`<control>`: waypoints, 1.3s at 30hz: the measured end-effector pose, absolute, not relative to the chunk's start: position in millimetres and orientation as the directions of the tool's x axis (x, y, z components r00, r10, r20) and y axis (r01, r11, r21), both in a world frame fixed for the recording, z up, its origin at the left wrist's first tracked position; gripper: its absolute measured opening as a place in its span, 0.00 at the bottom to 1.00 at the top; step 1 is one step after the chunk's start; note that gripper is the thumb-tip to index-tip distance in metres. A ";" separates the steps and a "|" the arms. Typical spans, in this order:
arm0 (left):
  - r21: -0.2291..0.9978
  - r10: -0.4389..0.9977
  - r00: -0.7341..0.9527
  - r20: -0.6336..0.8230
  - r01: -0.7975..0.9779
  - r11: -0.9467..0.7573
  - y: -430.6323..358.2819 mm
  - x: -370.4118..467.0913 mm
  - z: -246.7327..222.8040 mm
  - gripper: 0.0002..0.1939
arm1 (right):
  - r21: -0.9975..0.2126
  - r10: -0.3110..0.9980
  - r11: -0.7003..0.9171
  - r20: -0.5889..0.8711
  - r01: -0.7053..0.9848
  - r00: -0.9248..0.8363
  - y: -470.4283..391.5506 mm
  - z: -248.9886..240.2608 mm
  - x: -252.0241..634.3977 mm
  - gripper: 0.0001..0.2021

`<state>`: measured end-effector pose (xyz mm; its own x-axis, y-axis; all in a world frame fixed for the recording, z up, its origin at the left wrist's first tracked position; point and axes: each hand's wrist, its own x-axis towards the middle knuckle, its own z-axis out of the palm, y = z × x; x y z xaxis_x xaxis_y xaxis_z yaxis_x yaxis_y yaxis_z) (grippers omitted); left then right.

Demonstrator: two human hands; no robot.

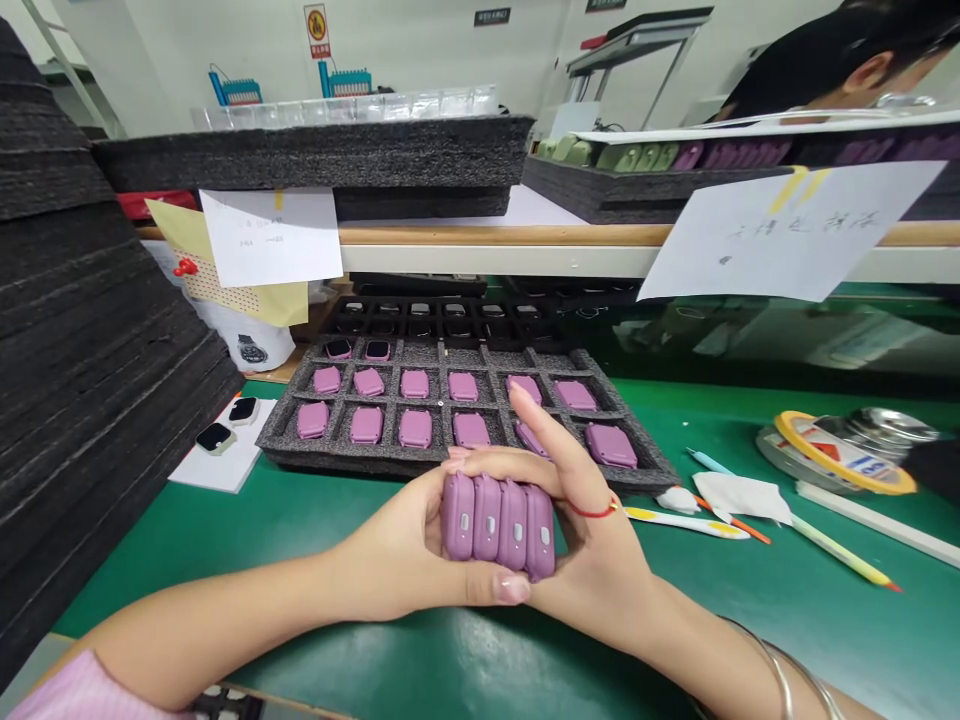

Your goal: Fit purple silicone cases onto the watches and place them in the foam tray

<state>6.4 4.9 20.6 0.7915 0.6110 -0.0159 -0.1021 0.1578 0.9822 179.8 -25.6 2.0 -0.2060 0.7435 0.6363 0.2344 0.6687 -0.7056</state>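
The left hand [397, 550] and right hand [600, 545] together grasp four purple watches [498, 525], side by side, in front of the foam tray [330, 460]. Its compartments hold loose watches [415, 428] (two at the back left show dark screens). Green surface [300, 522] stretches between the tray's front edge and the left forearm; a black foam stack [97, 350] borders the left, a tissue [742, 497] the right.

Four handheld purple cases [500, 525], twelve single purple cases [415, 428], two dark-screened purple watches [378, 350], two pale-framed watches [216, 438]

Room left of hands [397, 560] [604, 550], foam tray [337, 463] ahead
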 end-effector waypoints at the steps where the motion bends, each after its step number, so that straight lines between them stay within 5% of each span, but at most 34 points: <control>1: 0.983 0.625 0.781 -0.017 -0.101 0.153 4.8 7.1 23.3 0.25 | -0.686 0.724 0.690 0.654 0.231 -0.220 -24.8 2.1 180.0 0.52; 8: 0.958 0.607 0.793 0.049 -0.210 0.197 5.1 3.8 15.1 0.18 | -0.728 0.746 0.662 0.615 0.179 -0.255 -23.2 -1.3 182.9 0.55; 26: 0.992 0.738 0.674 -0.041 -0.059 0.109 -1.6 4.2 6.2 0.23 | -0.660 0.712 0.701 0.622 0.271 -0.325 -24.5 3.1 179.6 0.53; 39: 0.991 0.744 0.666 0.041 -0.123 0.056 0.6 12.9 11.9 0.18 | -0.508 0.619 0.785 0.656 0.355 -0.432 -24.3 -2.1 178.7 0.47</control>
<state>12.9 0.6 11.9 0.6664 0.7444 0.0409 -0.1232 0.0558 0.9908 178.7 -24.3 -2.1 -0.4317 0.6192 0.6559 0.3545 0.7851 -0.5079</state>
